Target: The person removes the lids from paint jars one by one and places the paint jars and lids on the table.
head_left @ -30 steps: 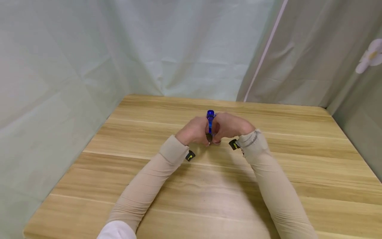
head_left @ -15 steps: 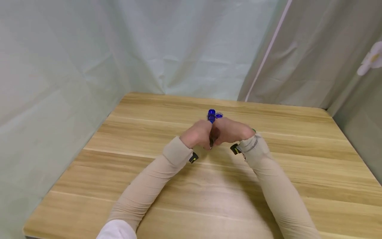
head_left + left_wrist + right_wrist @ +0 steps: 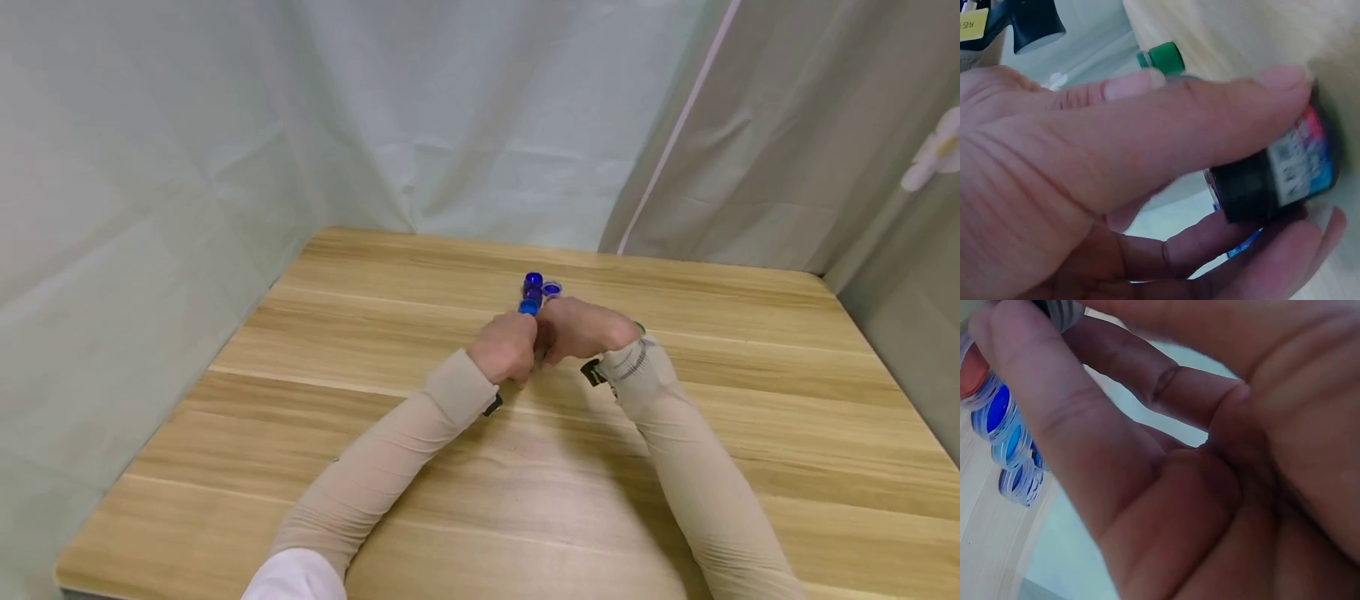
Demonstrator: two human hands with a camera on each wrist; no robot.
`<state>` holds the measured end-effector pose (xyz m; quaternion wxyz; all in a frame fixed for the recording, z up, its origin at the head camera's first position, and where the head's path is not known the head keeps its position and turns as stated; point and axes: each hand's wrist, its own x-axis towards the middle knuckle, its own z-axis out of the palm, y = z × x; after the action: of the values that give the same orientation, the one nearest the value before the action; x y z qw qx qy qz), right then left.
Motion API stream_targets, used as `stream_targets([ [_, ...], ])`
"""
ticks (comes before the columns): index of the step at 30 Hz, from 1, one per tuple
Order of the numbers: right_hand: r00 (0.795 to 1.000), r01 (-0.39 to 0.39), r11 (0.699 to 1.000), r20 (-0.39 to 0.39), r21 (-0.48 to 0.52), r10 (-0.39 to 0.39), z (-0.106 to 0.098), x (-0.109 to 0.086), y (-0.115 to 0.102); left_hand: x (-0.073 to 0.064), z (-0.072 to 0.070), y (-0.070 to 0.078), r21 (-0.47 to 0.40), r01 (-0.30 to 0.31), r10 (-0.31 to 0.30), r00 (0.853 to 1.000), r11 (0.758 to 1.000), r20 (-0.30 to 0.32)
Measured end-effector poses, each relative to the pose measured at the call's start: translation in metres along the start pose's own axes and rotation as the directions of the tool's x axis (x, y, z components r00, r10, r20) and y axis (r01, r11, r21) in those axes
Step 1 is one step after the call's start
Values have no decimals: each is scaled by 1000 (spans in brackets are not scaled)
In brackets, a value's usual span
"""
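In the left wrist view my left hand (image 3: 1104, 150) holds a small black paint jar (image 3: 1244, 192) between thumb and fingers. The jar lies tilted, its white, pink and blue label (image 3: 1294, 165) showing. My right hand (image 3: 585, 327) meets the left one (image 3: 506, 346) over the middle of the table, and together they hide the jar in the head view. In the right wrist view its curled fingers (image 3: 1054, 406) close around a dark, ridged piece (image 3: 1063, 312) at the top edge, mostly cut off by the frame.
Just beyond the hands, several small blue pots (image 3: 532, 292) stand in a row. The right wrist view shows an orange-red pot (image 3: 974, 372) beside blue ones (image 3: 994, 415). A green-capped item (image 3: 1163, 57) lies past the right hand. Curtains hang behind the wooden table (image 3: 360, 308).
My left hand has moved slightly right and nearer to me, turning over so that the dark jar is now covered. More of the blue pots shows. My right hand has shifted only a little.
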<state>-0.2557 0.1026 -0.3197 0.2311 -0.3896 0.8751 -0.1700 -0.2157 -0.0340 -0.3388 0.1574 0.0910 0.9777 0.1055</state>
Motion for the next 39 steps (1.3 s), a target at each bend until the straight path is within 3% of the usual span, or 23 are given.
stream_targets([
  [11, 988, -154, 986, 25, -60, 155, 0, 2, -1, 2, -6, -15, 12, 24, -25, 994, 1000, 107],
  [17, 973, -226, 971, 32, -72, 229, 2, 2, 1, 7, -4, -20, 91, 20, -26, 997, 996, 66],
  [23, 951, -307, 949, 8, -73, 308, 2, -2, 7, 13, -4, -22, 115, 35, -42, 998, 993, 53],
  [27, 955, -295, 953, -10, -66, 295, 0, -5, 12, 14, -5, -22, 138, 45, -54, 996, 989, 64],
  [33, 973, -228, 972, 26, -51, 229, 1, -2, 12, 15, -5, -21, 150, 44, -54, 997, 988, 63],
  [39, 971, -229, 972, 57, -61, 232, 4, 2, 12, 17, -3, -19, 147, 31, -42, 996, 989, 72],
])
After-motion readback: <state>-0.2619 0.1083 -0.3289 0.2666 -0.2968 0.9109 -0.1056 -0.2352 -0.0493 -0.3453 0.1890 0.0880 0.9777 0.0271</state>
